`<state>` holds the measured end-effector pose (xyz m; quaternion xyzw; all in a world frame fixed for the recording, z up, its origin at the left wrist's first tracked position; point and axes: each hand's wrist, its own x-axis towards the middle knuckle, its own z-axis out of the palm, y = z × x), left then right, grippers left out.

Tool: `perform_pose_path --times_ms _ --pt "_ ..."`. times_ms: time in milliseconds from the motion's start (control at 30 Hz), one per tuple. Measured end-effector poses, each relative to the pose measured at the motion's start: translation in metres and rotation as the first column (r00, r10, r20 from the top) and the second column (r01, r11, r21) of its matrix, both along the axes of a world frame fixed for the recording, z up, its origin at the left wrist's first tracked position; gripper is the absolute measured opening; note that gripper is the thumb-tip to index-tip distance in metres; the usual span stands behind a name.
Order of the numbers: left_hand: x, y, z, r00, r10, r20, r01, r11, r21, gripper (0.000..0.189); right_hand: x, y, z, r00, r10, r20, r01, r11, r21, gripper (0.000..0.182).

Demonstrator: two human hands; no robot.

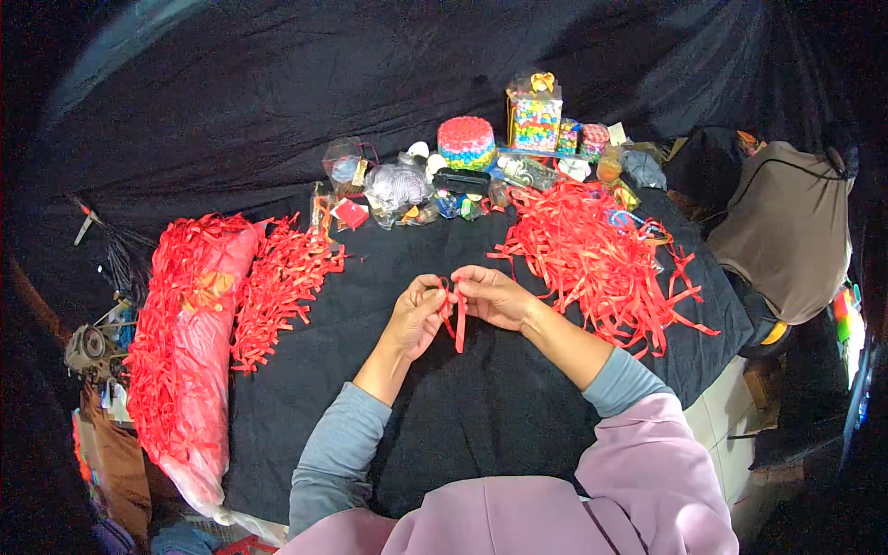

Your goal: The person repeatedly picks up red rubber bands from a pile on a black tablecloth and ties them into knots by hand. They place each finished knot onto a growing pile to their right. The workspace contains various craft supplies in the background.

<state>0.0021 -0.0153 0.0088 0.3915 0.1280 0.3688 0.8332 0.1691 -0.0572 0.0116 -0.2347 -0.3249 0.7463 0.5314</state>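
Note:
Between my two hands, above the middle of the black cloth, is a red ribbon strip whose loose ends hang down. My left hand pinches the looped part between thumb and fingers. My right hand grips the ribbon close beside it, fingertips almost touching the left ones. A loose heap of long red ribbon strips lies to the right. On the left, a pile of shorter red ribbon pieces rests against a long plastic bag, which has more red ribbon pieces on it.
Along the far edge of the black cloth stand a round tub of rainbow-coloured pieces, a clear box of colourful pieces and several small wrapped items. A brown cloth-covered object is at the right, and a small machine at the far left.

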Motion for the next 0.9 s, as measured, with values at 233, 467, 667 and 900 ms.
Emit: perform_pose_path --times_ms 233,467,667,900 --pt "-0.002 0.002 -0.004 0.998 0.002 -0.056 -0.005 0.998 -0.056 0.011 0.004 0.004 -0.006 0.998 -0.018 0.055 0.016 0.999 0.037 0.013" --pt "-0.001 0.005 -0.004 0.996 0.076 -0.055 -0.075 0.997 0.014 0.008 0.003 0.004 0.0 0.962 -0.148 0.229 0.134 0.988 0.073 0.016" --pt "0.004 0.0 -0.001 0.933 0.275 -0.231 -0.211 0.94 0.269 0.004 0.003 0.003 -0.001 0.919 -0.206 0.337 0.172 0.977 0.128 0.013" --pt "0.003 -0.001 -0.006 0.729 0.567 -0.384 -0.184 0.702 0.688 0.008 0.0 0.002 0.003 0.844 -0.305 0.442 0.171 0.933 0.316 0.013"
